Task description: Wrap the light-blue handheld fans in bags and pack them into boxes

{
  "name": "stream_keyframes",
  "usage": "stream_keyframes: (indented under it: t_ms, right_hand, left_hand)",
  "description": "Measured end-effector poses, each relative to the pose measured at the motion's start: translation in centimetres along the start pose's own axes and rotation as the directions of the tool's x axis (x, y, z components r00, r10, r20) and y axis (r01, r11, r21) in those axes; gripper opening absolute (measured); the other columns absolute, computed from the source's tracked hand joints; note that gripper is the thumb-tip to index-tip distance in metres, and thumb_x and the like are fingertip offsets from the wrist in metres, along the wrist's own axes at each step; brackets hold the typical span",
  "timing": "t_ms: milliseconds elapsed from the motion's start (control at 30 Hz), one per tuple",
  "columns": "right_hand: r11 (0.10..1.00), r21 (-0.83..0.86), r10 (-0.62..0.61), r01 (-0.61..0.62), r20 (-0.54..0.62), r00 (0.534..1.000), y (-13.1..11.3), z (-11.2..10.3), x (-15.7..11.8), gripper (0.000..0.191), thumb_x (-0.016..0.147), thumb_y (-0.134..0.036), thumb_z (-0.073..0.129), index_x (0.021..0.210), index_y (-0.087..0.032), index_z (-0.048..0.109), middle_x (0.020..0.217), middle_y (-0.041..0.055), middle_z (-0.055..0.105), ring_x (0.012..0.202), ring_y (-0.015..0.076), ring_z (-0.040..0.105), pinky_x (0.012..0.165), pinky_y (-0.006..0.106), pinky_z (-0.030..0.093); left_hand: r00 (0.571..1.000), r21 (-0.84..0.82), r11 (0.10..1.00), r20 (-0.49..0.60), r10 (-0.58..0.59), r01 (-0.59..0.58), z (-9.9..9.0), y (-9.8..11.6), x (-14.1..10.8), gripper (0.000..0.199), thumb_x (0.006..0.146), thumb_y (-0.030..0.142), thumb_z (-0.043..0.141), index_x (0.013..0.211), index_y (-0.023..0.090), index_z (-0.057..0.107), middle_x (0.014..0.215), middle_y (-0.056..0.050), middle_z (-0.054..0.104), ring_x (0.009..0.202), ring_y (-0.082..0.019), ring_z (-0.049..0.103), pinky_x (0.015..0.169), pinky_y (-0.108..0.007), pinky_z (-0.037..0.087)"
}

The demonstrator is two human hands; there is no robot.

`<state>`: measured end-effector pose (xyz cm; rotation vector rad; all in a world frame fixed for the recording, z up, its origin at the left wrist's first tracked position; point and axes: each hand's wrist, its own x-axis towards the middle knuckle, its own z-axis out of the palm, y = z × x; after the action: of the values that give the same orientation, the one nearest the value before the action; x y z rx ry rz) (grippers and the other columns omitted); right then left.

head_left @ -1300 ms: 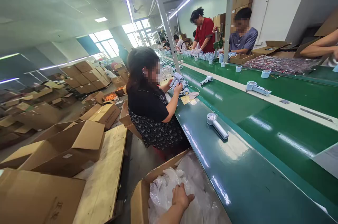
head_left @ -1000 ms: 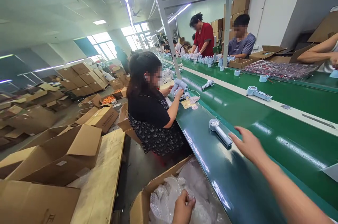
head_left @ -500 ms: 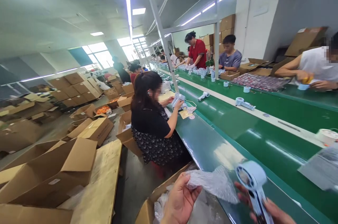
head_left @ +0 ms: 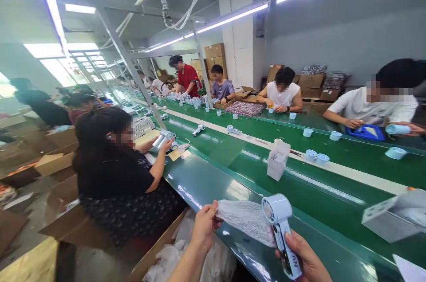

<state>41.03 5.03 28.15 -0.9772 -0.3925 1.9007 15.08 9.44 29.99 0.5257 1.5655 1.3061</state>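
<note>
My left hand (head_left: 203,225) pinches one end of a crinkled clear plastic bag (head_left: 248,220), which looks like bubble wrap and stretches out to the right. Its other end meets the handle of a light-blue handheld fan (head_left: 282,233); whether my right fingers also grip that end is hidden. My right hand (head_left: 308,257) is closed around the fan's handle, with the round head up and dark lettering along the side. Below my left hand, an open cardboard box (head_left: 159,242) contains crumpled clear bags (head_left: 186,253).
A green conveyor belt (head_left: 246,162) runs past the workbench (head_left: 203,180), carrying fans and light-blue cups. White boxes (head_left: 278,162) stand on the belt. A co-worker in black (head_left: 113,171) sits close on the left, holding fan parts. Several other people work across the belt.
My view has turned to the right, showing more of the belt and another worker. The fan and the bag's far end have come together, and the fan's lettered side now shows.
</note>
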Motion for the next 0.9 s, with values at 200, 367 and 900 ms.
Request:
stream_keyframes:
  t_ms: [200,367,900]
  right_hand:
    - [0.645,-0.645,-0.115,0.409,0.447,0.887,-4.9,-1.4,-4.6,0.046,0.066,-0.054,0.072,0.102,-0.024,0.071,0.11,0.0075,0.066,0.103,0.0239,0.059,0.093,0.035,0.044]
    - [0.088,-0.839,0.115,0.538,0.545,0.831,-9.5,1.7,-8.2,0.031,0.065,-0.021,0.074,0.095,-0.025,0.07,0.107,0.0036,0.067,0.106,0.0227,0.057,0.092,0.035,0.042]
    - [0.991,0.028,-0.136,0.133,0.152,0.979,-0.9,-2.8,-9.5,0.08,0.056,-0.045,0.081,0.128,-0.027,0.053,0.079,-0.0006,0.067,0.041,0.0052,0.049,0.046,0.021,0.04]
  left_hand:
    - [0.893,0.172,0.887,0.233,0.385,-0.428,5.9,4.5,-3.5,0.048,0.066,0.065,0.065,0.08,0.02,0.064,0.074,0.001,0.059,0.072,-0.014,0.051,0.063,-0.025,0.042]
    - [0.377,0.556,0.724,0.825,-0.421,-0.409,11.4,5.8,-7.3,0.041,0.05,0.052,0.077,0.075,0.022,0.067,0.063,0.004,0.059,0.056,-0.012,0.05,0.05,-0.024,0.037]
    - [0.601,0.272,0.933,0.795,-0.079,-0.237,12.6,-1.1,-11.7,0.016,0.064,0.029,0.067,0.058,0.016,0.064,0.057,0.002,0.058,0.057,-0.012,0.046,0.058,-0.025,0.035]
